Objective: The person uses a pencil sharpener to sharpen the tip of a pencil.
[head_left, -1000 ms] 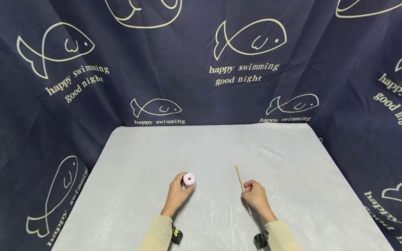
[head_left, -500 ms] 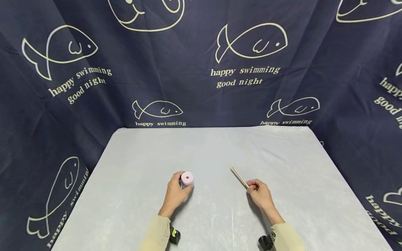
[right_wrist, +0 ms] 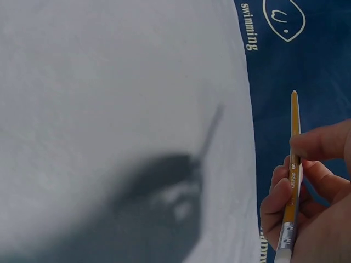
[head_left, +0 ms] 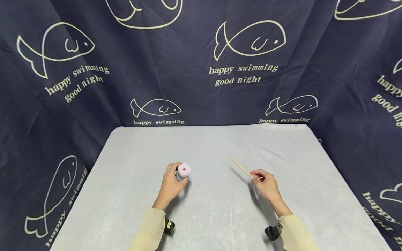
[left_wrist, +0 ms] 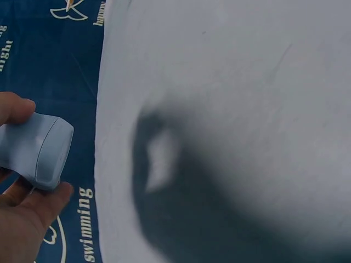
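Note:
My left hand grips a small pencil sharpener between thumb and fingers. A pink face with a dark central hole tops it, pointing up toward the head camera. In the left wrist view the rounded, light bluish body of the sharpener shows, with fingers on both sides. To the right, my right hand pinches a yellow pencil whose tip points away and to the left. The right wrist view shows the pencil with a metal ferrule and a white eraser at its lower end.
A table with a pale grey cloth lies beneath both hands, which cast shadows on it. Behind and at the sides hangs a dark blue curtain with fish drawings and lettering. Each wrist carries a small black camera.
The pencil has been lifted off the table and turned, and the right hand has moved to the right. The left hand has raised the sharpener and shifted slightly left and away.

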Action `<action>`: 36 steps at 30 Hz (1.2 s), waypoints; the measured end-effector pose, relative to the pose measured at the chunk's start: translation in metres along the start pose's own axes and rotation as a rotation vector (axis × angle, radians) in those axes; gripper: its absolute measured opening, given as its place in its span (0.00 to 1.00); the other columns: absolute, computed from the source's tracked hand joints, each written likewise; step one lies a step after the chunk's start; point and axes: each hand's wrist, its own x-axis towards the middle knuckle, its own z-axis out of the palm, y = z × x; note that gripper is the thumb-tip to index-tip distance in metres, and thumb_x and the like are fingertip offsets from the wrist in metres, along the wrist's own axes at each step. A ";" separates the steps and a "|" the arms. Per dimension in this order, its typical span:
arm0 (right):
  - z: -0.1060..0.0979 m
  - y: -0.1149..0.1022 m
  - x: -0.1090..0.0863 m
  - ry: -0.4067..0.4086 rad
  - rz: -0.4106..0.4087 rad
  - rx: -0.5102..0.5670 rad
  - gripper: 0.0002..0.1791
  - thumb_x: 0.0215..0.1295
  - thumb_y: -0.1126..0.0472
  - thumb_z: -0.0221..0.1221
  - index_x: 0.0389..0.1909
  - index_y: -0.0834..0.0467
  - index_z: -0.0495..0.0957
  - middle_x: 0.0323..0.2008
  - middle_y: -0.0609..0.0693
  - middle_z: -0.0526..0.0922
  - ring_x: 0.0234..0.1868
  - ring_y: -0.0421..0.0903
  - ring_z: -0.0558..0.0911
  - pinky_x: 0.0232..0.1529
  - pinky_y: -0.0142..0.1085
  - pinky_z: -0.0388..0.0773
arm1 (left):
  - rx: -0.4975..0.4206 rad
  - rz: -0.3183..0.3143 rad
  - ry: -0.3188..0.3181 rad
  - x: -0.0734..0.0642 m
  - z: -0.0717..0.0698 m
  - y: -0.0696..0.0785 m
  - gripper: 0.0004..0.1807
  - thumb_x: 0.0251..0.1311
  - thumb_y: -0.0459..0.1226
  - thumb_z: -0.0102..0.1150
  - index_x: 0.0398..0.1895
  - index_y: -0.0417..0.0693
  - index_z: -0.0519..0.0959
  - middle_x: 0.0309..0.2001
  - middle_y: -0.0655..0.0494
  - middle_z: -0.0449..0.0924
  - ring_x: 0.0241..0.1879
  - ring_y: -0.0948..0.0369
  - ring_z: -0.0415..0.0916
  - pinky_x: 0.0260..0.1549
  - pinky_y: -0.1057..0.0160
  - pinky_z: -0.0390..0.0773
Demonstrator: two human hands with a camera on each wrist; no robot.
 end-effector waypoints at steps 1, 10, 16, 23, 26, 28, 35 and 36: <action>-0.001 -0.001 0.001 -0.002 -0.006 0.001 0.12 0.55 0.72 0.57 0.41 0.65 0.81 0.28 0.52 0.78 0.27 0.37 0.72 0.29 0.27 0.69 | 0.003 0.011 -0.001 0.001 -0.002 0.001 0.27 0.44 0.30 0.69 0.51 0.39 0.74 0.46 0.45 0.75 0.47 0.50 0.75 0.47 0.48 0.74; -0.010 -0.013 0.008 0.012 -0.176 -0.057 0.11 0.51 0.73 0.60 0.37 0.62 0.82 0.27 0.51 0.79 0.26 0.38 0.72 0.27 0.28 0.68 | 0.079 0.107 -0.011 0.016 -0.013 0.016 0.25 0.44 0.30 0.69 0.50 0.40 0.75 0.45 0.48 0.74 0.46 0.52 0.75 0.49 0.51 0.74; -0.015 -0.025 0.010 0.024 -0.371 -0.062 0.12 0.47 0.76 0.61 0.33 0.61 0.83 0.26 0.52 0.79 0.27 0.36 0.72 0.29 0.28 0.69 | 0.147 0.184 0.004 0.024 -0.018 0.026 0.25 0.41 0.32 0.70 0.48 0.41 0.78 0.41 0.50 0.73 0.44 0.54 0.70 0.46 0.54 0.74; -0.014 -0.037 0.013 0.015 -0.535 -0.077 0.13 0.43 0.76 0.61 0.30 0.59 0.82 0.24 0.52 0.78 0.25 0.34 0.71 0.26 0.28 0.71 | 0.232 0.296 -0.022 0.028 -0.021 0.037 0.26 0.38 0.30 0.73 0.46 0.41 0.79 0.42 0.50 0.73 0.45 0.53 0.69 0.42 0.54 0.75; -0.013 -0.041 0.013 0.002 -0.569 -0.082 0.12 0.43 0.75 0.61 0.29 0.58 0.82 0.24 0.48 0.78 0.24 0.33 0.71 0.25 0.29 0.71 | 0.270 0.359 -0.037 0.028 -0.022 0.040 0.26 0.36 0.29 0.74 0.46 0.41 0.79 0.41 0.50 0.73 0.44 0.52 0.69 0.43 0.55 0.75; -0.012 -0.043 0.013 -0.004 -0.594 -0.085 0.12 0.43 0.75 0.62 0.28 0.57 0.82 0.23 0.44 0.77 0.24 0.33 0.71 0.25 0.29 0.71 | 0.291 0.393 -0.048 0.027 -0.022 0.041 0.26 0.37 0.30 0.74 0.45 0.42 0.79 0.41 0.50 0.72 0.43 0.52 0.69 0.44 0.55 0.74; -0.004 -0.050 0.010 -0.036 -0.648 -0.082 0.16 0.41 0.78 0.63 0.26 0.55 0.82 0.24 0.39 0.76 0.24 0.33 0.71 0.25 0.29 0.70 | 0.317 0.475 -0.102 0.024 -0.024 0.045 0.25 0.38 0.30 0.73 0.46 0.43 0.80 0.41 0.51 0.71 0.42 0.55 0.68 0.42 0.58 0.74; -0.003 -0.051 0.009 -0.042 -0.657 -0.080 0.16 0.40 0.78 0.63 0.26 0.55 0.82 0.24 0.40 0.76 0.24 0.33 0.71 0.25 0.29 0.70 | 0.321 0.490 -0.113 0.023 -0.025 0.045 0.25 0.38 0.30 0.73 0.46 0.42 0.80 0.41 0.51 0.72 0.42 0.55 0.68 0.41 0.59 0.74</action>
